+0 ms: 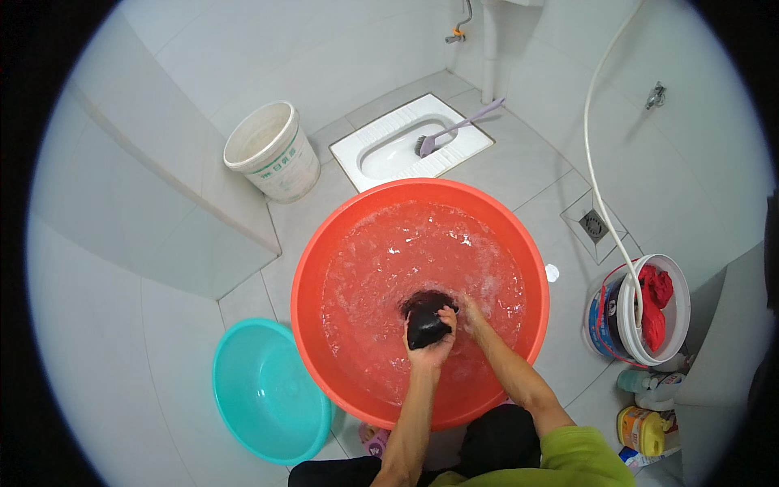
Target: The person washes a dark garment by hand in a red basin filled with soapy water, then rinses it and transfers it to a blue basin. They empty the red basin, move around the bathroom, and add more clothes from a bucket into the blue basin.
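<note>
A large red plastic basin (299,292) of water stands in front of me, with ripples and some froth on its surface. My left hand (433,344) is closed around a wet black item (429,329), probably cloth, near the basin's front middle. Part of the black item lies under the water. Just to the right, my right hand (468,311) is partly in the water beside the black item; its fingers are blurred by the water, and whether it grips anything cannot be told.
A turquoise basin (240,389) stands at the left, a white bucket (286,164) behind it. Beyond the red basin is a squat toilet (359,161) with a brush (453,129) on it. At right are a hose (593,146), a bucket (678,304) with red cloth (654,316), and several bottles (642,429).
</note>
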`<state>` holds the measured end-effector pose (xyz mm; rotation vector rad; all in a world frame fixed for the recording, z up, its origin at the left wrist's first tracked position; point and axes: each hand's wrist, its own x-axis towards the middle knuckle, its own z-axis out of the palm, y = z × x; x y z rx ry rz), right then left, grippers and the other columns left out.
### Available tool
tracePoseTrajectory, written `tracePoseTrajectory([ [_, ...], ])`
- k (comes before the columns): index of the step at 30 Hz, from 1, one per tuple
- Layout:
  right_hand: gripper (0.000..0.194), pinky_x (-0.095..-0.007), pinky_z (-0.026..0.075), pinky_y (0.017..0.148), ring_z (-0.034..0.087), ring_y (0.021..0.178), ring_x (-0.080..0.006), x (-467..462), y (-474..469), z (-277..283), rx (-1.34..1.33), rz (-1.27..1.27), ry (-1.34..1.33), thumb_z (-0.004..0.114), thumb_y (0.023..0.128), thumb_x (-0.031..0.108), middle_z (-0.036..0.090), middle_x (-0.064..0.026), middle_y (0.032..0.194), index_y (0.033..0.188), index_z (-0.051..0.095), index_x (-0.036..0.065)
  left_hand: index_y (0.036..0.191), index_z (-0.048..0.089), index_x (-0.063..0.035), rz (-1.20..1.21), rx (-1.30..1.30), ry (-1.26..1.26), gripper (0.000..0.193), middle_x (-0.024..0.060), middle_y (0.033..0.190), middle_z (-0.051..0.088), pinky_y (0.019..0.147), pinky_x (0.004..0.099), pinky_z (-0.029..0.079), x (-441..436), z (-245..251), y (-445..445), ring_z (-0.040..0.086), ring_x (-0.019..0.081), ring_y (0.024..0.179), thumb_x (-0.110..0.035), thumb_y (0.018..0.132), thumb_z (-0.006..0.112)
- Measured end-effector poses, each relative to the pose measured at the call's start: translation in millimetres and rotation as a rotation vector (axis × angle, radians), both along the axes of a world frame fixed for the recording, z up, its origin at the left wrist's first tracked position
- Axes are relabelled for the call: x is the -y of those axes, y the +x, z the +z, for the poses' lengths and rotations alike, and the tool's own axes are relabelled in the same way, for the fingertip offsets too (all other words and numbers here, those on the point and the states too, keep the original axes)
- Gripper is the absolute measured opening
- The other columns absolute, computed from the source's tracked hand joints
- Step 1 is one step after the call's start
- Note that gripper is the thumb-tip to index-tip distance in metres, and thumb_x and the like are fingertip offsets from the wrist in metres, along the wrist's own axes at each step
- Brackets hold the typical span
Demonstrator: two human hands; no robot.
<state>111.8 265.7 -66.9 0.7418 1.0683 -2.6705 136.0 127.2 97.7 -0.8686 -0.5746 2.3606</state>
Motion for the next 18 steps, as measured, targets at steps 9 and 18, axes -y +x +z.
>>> tracePoseTrajectory([
  [9,0.075,-0.0472,0.054,0.091,0.067,0.093,-0.0359,-8,1,172,-0.338,0.058,-0.712,0.061,0.082,0.069,0.069,-0.0215,0.106,0.111,0.066,0.0,0.116,0.043,0.0061,-0.058,-0.198,0.498,0.052,0.0132,0.1,0.046,0.065,0.0276,0.046,-29,97,22,0.051,0.0192,0.079,-0.027,0.084,0.066],
  [18,0.034,-0.0355,0.057,0.07,0.067,0.075,-0.0199,-49,-42,239,-0.266,-0.039,-0.145,0.075,0.077,0.024,0.069,-0.0088,0.089,0.104,0.066,0.005,0.148,0.029,-0.0033,-0.335,-0.675,-0.404,0.076,0.0218,0.134,0.048,0.086,0.039,0.051,-9,120,17,0.054,0.0323,0.117,-0.029,0.089,0.069],
])
